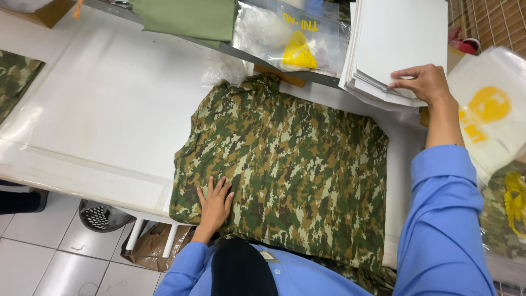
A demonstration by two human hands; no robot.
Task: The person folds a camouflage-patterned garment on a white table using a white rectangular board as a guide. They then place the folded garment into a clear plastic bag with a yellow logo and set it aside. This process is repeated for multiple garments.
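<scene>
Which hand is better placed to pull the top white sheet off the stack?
The right hand: its fingers already rest on the stack of white sheets. The left hand lies flat on the camouflage garment, far from the stack.

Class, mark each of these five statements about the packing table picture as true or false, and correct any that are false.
1. The left hand lies flat on the camouflage garment. True.
2. The right hand grips a pair of scissors. False: its fingers rest on the stack of white sheets.
3. The garment is spread on a white table. True.
4. The person wears red sleeves. False: the sleeves are blue.
5. A clear plastic bag with yellow print lies on the ledge beyond the garment. True.
</scene>
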